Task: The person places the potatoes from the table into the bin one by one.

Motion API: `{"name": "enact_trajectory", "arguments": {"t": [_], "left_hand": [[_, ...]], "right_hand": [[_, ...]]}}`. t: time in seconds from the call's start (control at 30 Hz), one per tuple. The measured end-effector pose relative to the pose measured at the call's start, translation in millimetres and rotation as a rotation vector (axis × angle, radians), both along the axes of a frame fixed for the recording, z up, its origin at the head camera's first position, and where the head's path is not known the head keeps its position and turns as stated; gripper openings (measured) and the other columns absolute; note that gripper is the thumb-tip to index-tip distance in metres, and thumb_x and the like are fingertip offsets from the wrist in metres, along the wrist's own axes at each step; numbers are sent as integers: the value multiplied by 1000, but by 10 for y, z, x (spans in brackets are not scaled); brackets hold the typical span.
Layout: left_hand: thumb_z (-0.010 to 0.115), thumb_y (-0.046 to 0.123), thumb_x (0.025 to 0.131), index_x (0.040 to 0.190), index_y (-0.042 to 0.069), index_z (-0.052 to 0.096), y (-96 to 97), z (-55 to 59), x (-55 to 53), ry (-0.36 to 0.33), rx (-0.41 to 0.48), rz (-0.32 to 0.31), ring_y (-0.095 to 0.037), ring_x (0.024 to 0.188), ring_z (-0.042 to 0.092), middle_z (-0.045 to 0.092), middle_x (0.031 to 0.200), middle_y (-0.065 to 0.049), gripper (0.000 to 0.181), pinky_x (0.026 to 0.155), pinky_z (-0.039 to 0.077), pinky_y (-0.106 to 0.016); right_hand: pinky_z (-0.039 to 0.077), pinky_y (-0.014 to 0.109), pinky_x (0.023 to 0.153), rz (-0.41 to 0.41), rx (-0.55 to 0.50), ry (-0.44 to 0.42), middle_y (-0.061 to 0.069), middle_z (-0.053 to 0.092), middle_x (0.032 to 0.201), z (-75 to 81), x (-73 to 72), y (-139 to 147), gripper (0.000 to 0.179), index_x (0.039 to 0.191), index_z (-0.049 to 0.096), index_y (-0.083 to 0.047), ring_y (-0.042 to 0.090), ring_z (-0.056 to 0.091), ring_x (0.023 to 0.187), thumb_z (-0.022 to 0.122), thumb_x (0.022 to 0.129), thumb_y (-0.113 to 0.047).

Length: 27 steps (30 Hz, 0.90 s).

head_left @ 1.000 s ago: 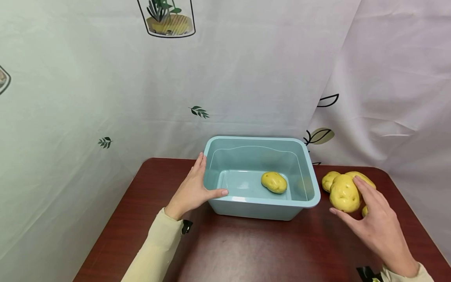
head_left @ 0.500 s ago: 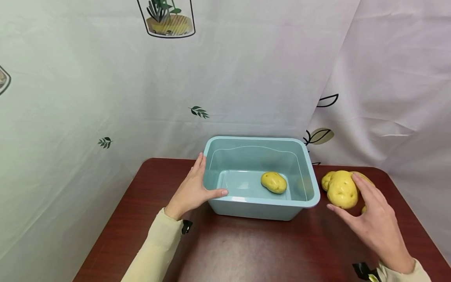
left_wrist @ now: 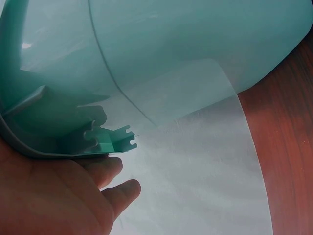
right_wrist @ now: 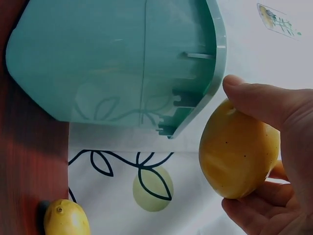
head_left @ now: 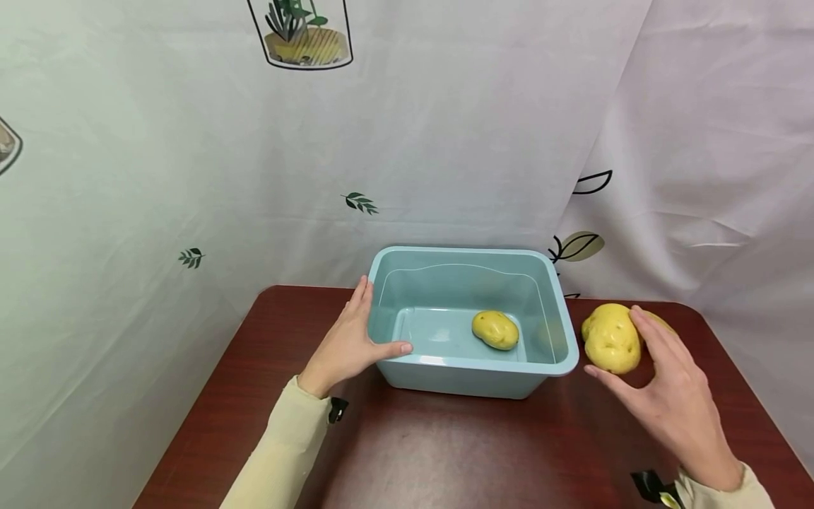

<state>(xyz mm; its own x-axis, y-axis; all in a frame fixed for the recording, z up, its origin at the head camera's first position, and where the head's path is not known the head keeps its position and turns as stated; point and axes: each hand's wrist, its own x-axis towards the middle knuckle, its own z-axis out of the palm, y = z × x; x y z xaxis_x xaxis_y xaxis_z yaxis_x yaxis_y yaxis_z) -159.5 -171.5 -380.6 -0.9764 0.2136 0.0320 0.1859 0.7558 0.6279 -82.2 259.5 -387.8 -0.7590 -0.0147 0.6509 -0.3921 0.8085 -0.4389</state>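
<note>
My right hand (head_left: 674, 396) holds a yellow potato (head_left: 612, 339) between thumb and fingers, above the table at the right of the bin. In the right wrist view the held potato (right_wrist: 239, 152) is apart from the bin's rim, with the thumb on one side and fingers on the other. My left hand (head_left: 343, 339) rests at the front left corner of the light blue plastic bin (head_left: 458, 364). Its thumb lies along the front rim and its straight fingers along the left side. Inside the bin, on its floor, lies one potato (head_left: 494, 330).
Another potato (head_left: 658, 322) shows partly behind the right fingers. One potato (right_wrist: 66, 218) on the table appears in the right wrist view. The dark red wooden table (head_left: 496, 452) ends at a pale patterned cloth (head_left: 445, 141) just behind the bin.
My right hand has moved slightly left and away from me with the potato, which now covers more of the potatoes behind. Left hand and bin have stayed put.
</note>
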Motion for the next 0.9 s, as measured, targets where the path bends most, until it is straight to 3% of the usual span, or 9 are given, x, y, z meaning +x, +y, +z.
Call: {"name": "enact_trajectory", "arguments": {"t": [0.2, 0.6, 0.9], "left_hand": [[66, 87, 66, 162, 16, 0, -3, -5, 1, -2, -3, 1, -32, 154, 6, -10, 166, 15, 136, 119, 22, -55], [72, 79, 70, 162, 16, 0, 4, -6, 2, 0, 2, -2, -31, 154, 5, -10, 166, 15, 133, 119, 22, -54], [73, 76, 71, 162, 16, 1, 0, -7, 13, 1, 11, -3, -31, 154, 4, -10, 166, 15, 131, 119, 21, -54]], "right_hand": [[21, 6, 105, -7, 8, 12, 21, 56, 138, 34, -11, -47, 104, 147, 51, -5, 39, 48, 130, 97, 53, -17], [24, 5, 103, 23, -22, 33, 21, 56, 139, 106, -35, -158, 108, 148, 51, -6, 31, 47, 131, 97, 50, -11], [24, 7, 104, 37, -17, 16, 21, 54, 143, 139, -67, -250, 109, 149, 50, -8, 42, 50, 127, 98, 52, -13]]}}
